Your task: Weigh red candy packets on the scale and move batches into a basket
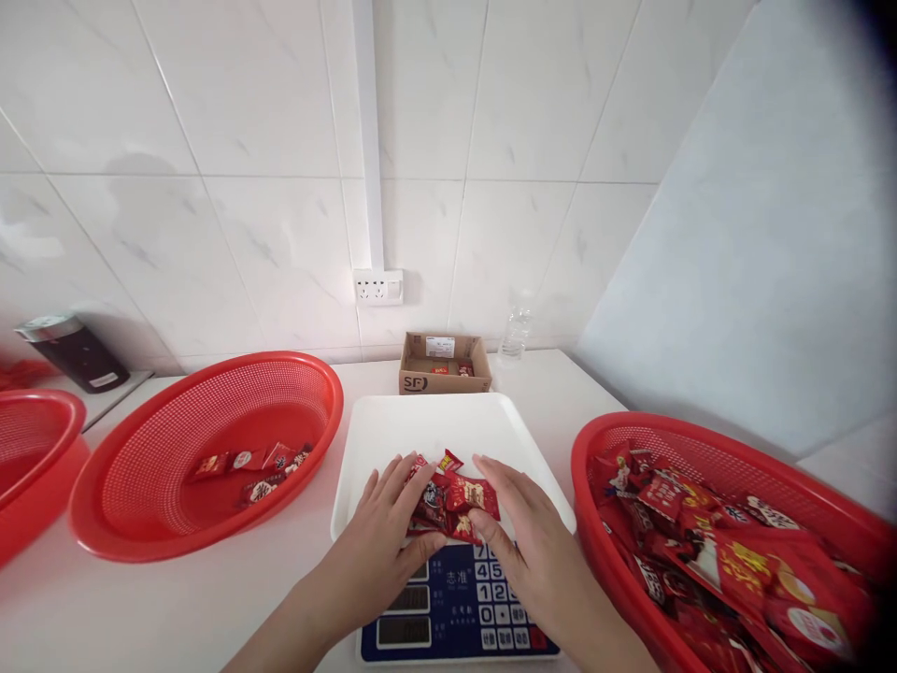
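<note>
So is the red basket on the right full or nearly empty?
Fairly full. The right basket holds a heap of red snack packets across most of it; the left basket holds only a few.

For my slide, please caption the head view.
Both hands gather red snack packets on a white scale tray.

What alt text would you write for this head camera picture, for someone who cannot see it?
Two bare hands, left hand and right hand, cup a small pile of red snack packets on the white tray of a blue scale. A red basket on the left holds few packets; another basket on the right is full.
</note>
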`<state>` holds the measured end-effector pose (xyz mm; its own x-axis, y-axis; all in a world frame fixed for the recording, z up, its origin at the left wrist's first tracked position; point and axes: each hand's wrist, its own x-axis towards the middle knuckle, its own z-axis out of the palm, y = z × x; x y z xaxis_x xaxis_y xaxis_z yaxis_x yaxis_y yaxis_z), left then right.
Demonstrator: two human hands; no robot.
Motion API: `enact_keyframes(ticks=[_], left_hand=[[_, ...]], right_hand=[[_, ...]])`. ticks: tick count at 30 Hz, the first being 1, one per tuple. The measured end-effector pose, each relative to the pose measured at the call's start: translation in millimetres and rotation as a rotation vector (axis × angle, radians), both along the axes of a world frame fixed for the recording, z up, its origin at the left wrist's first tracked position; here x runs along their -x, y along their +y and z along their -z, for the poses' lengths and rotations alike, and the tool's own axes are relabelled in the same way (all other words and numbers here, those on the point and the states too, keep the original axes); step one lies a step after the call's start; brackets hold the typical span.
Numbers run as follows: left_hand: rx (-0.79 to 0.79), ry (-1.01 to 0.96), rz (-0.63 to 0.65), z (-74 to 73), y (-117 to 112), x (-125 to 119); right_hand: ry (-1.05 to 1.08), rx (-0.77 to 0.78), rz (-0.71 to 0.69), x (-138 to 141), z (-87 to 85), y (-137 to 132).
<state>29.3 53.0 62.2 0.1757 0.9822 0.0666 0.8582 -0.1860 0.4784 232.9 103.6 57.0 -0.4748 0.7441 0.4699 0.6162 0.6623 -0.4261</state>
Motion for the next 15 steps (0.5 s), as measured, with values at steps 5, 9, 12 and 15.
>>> enact_keyframes(ticks=[5,9,12,15], left_hand=[[-0.084,-0.004,-0.022,-1.8,-8.7,2.7],[-0.237,0.005,-0.09,-1.3,-19.7,12.0],[-0.406,0.032,-0.197,2.9,-31.1,27.6],[-0.572,0.096,-0.295,8.8,-44.0,49.5]], right_hand=[[0.17,-0.03,-0.025,5.8,-18.7,-8.6],[0.256,-0.022,-0.035,3.5,-19.7,-16.2],[0.248,-0.021,-0.019,-2.8,-11.6,-18.1],[0.141,-0.01,0.039,-11.1,0.7,-15.2]])
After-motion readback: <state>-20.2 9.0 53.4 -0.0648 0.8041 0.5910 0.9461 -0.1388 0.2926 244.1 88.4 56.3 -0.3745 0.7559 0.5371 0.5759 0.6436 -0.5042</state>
